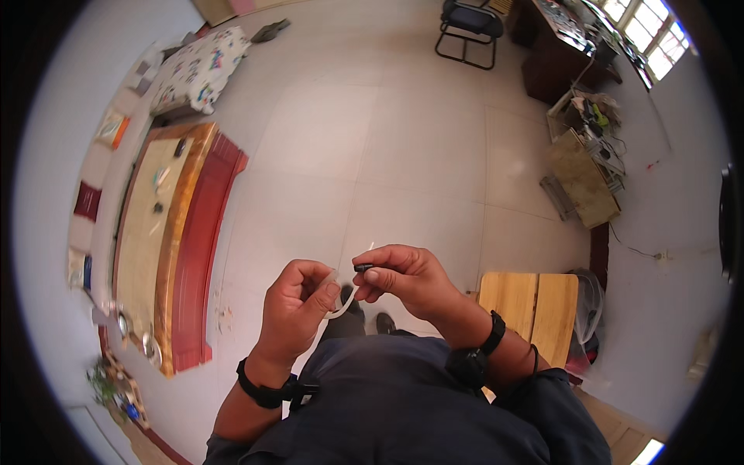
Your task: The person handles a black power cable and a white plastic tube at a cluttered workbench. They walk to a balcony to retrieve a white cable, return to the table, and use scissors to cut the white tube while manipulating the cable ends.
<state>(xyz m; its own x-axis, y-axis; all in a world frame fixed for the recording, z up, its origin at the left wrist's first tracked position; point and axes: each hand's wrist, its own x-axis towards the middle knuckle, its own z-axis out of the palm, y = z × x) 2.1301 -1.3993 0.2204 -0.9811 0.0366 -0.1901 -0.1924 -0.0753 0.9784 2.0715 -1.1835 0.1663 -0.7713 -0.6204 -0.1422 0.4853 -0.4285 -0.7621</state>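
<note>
My left hand (297, 304) is closed around one end of a thin white strap (342, 305) that curves across to my right hand. My right hand (403, 277) pinches a small black piece (363, 267) at the strap's other end between thumb and fingers. Both hands are held close together in front of my chest, above the pale tiled floor (372, 155). Each wrist wears a black band. My dark shoes show just below the hands.
A long wooden bench with a red edge (178, 240) stands at the left, small items on its top. A wooden stool (529, 310) is at my right. A black chair (470, 27), a dark desk (559, 54) and a cluttered wooden box (585, 174) lie farther off.
</note>
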